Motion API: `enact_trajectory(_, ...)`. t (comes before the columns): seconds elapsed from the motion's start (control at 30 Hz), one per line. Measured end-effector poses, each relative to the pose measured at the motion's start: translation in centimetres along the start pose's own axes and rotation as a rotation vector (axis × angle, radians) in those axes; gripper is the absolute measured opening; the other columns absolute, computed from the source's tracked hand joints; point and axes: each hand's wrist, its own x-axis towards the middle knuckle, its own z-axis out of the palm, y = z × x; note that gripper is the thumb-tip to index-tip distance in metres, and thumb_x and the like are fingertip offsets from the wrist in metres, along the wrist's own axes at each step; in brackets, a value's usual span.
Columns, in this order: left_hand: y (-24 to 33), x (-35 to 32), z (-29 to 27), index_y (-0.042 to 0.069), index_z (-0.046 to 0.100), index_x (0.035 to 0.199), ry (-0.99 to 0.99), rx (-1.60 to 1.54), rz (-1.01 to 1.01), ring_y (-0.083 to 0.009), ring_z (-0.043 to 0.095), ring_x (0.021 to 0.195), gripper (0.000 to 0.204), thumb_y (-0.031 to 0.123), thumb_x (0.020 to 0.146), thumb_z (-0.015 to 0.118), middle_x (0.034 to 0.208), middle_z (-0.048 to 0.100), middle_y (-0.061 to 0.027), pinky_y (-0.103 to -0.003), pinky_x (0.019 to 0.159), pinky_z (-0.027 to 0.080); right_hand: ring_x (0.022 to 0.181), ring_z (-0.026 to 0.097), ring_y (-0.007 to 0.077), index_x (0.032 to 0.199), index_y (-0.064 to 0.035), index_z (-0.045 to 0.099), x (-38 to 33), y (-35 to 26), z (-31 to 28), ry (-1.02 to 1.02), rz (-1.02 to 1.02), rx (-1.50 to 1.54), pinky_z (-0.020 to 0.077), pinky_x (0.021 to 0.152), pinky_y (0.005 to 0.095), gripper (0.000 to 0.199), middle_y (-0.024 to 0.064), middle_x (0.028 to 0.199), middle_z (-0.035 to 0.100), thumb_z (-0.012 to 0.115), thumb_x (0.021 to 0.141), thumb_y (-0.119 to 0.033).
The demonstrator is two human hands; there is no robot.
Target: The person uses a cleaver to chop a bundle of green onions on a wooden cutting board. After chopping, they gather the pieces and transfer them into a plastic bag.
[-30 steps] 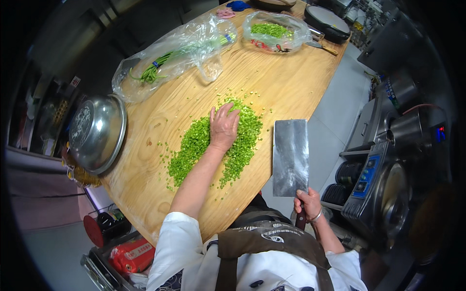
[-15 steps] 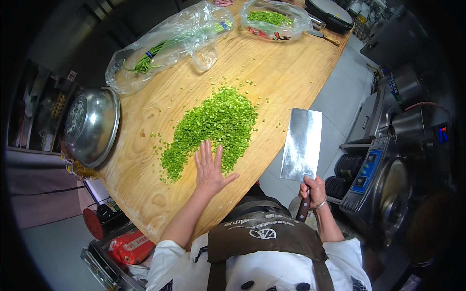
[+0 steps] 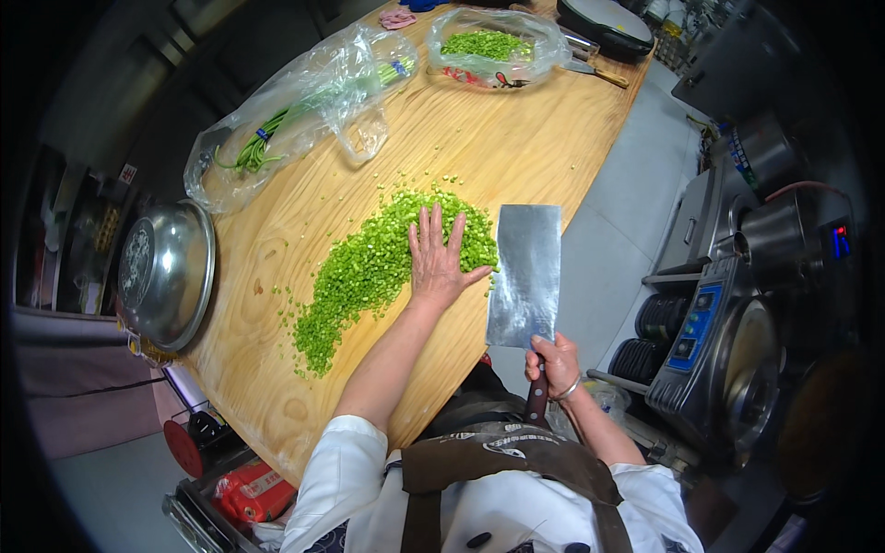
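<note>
Chopped green pieces [image 3: 369,263], which look like cut garlic scapes or green stalks, lie in a long curved heap on the wooden table [image 3: 267,359]. My left hand [image 3: 437,260] rests palm down on the right part of the heap, fingers spread and pointing away from me. My right hand [image 3: 551,365] grips the dark wooden handle of a cleaver [image 3: 525,272]. The broad blade points away from me, beside the table's right edge, and its left side is close to the heap's right end. Whether the blade touches the pieces I cannot tell.
A metal bowl [image 3: 171,272] stands on the left edge. Farther back lie a clear bag [image 3: 313,101] with bundled green stalks [image 3: 258,143] and another bag [image 3: 498,46] of chopped pieces. A small knife [image 3: 599,74] lies at the far right. Kitchen equipment [image 3: 701,323] stands right of the table.
My left hand has moved right and away from me across the heap. The cleaver in my right hand has shifted left, toward the heap, whose right end has changed shape.
</note>
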Motion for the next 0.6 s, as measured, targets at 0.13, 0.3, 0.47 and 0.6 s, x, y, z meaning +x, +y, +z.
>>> enact_trajectory(0.13, 0.7, 2.4, 1.5, 0.015, 0.024, 0.137, 0.012, -0.002, -0.012, -0.0403, 0.010, 0.132, 0.096, 0.053, 0.062, 0.070, 0.142, 0.016, -0.0219, -0.056, 0.104, 0.009, 0.037, 0.045, 0.0129, 0.083, -0.0066, 0.045, 0.8, 0.0, 1.4, 0.014, -0.033, 0.003, 0.0394, 0.035, 0.0265, 0.007, 0.0046, 0.053, 0.050, 0.051, 0.086, -0.010)
enact_trajectory(0.3, 2.0, 5.3, 2.7, 0.015, 0.028, 0.136, -0.045, 0.063, -0.070, -0.0375, 0.009, 0.133, 0.093, 0.059, 0.064, 0.066, 0.142, 0.018, -0.0183, -0.057, 0.105, 0.005, 0.037, 0.045, 0.0133, 0.081, -0.0071, 0.044, 2.1, -0.7, 2.8, 0.083, -0.056, 0.049, 0.0396, 0.035, 0.0267, 0.009, 0.0056, 0.054, 0.050, 0.052, 0.085, -0.010)
enact_trajectory(0.47, 2.3, 6.5, 0.2, 0.010, 0.050, 0.122, 0.039, 0.023, -0.012, -0.0319, 0.020, 0.132, 0.046, 0.035, 0.083, 0.054, 0.139, 0.031, -0.0120, -0.055, 0.105, 0.009, 0.037, 0.045, 0.0134, 0.080, -0.0051, 0.043, 3.1, -1.4, 3.8, 0.123, -0.100, 0.001, 0.0392, 0.035, 0.0270, 0.011, 0.0053, 0.054, 0.049, 0.052, 0.084, -0.010)
enact_trajectory(0.6, 0.5, 2.4, -3.1, 0.007, 0.051, 0.119, 0.177, -0.135, 0.054, -0.0341, 0.029, 0.128, 0.041, 0.022, 0.081, 0.055, 0.136, 0.033, -0.0152, -0.048, 0.105, 0.021, 0.036, 0.044, 0.0135, 0.079, -0.0045, 0.043, 3.5, -1.0, 2.9, 0.144, -0.115, -0.083, 0.0384, 0.034, 0.0271, 0.012, 0.0051, 0.051, 0.048, 0.052, 0.083, -0.010)
